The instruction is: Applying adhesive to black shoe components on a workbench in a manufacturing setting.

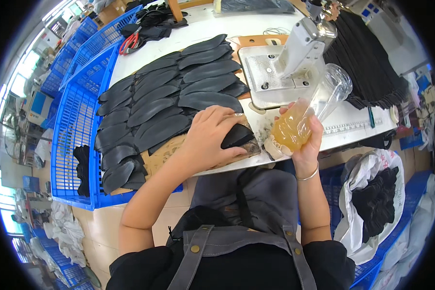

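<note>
My right hand (310, 145) is wrapped round a clear plastic bottle (291, 129) of yellowish liquid. The bottle is tipped neck-down, its pale brush-like end (275, 148) low at the table's front edge. Thumb and fingers spread, my left hand (209, 137) lies over a black curved piece (238, 136) on a stained board (250, 146). Part of that piece is hidden under the hand. Just beyond and to the left, many similar black pieces (154, 108) overlap in rows on brown cardboard (162, 153).
A white sewing machine (299, 50) stands at the back right, beside black strips (360, 53). Blue crates (72, 140) line the left side. Red-handled scissors (129, 42) lie at the far left. A white sack (348, 203) of black pieces sits at the lower right.
</note>
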Motion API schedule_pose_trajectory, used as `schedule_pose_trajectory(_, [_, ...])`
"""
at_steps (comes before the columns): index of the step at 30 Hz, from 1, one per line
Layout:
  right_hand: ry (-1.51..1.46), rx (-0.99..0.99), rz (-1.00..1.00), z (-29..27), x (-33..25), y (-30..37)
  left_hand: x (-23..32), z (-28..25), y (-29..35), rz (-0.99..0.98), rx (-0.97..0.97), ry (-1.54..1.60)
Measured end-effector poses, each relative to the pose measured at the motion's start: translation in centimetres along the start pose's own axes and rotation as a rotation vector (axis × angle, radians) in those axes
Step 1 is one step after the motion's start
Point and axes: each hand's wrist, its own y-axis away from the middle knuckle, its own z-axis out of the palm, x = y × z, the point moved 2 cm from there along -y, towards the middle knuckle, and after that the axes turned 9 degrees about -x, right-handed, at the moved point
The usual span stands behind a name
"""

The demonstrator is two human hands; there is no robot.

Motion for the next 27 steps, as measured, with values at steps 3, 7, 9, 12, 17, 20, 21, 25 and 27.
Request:
schedule_pose_trajectory(3, [0.019,-0.008,0.041,-0.1,-0.5,0.1,0.1,0.0,0.2,0.020,0.060,-0.036])
schedule_pose_trajectory(7, [0.051,-0.024,0.033,0.0,-0.5,0.0,-0.1,0.6,0.7,-0.024,0.161,-0.036])
schedule_pose_trajectory(9, [0.039,-0.015,0.046,0.6,-0.3,0.0,-0.2,0.7,0.8,-0.075,0.175,-0.015])
schedule_pose_trajectory(12, [-0.216,-0.200,0.101,1.3,0.4,0.3,-0.4,1.4,0.7,-0.143,0.235,0.018])
schedule_pose_trajectory(17, [-0.387,-0.381,0.197,3.5,2.1,0.8,-0.6,1.3,0.9,-0.202,0.245,0.151])
schedule_pose_trajectory(20, [-0.218,-0.316,0.239,3.9,2.3,1.1,-1.1,1.4,1.4,-0.225,0.305,0.180])
schedule_pose_trajectory(21, [-0.227,-0.331,0.251,4.0,2.4,1.1,-1.3,1.4,1.6,-0.217,0.345,0.209])
schedule_pose_trajectory(25, [-0.223,-0.324,0.263,4.3,2.3,1.0,-2.0,0.3,2.7,-0.246,0.392,0.465])
schedule_pose_trajectory(27, [-0.135,-0.338,0.274,4.5,2.2,0.9,-3.0,-1.6,4.5,-0.324,0.455,0.518])
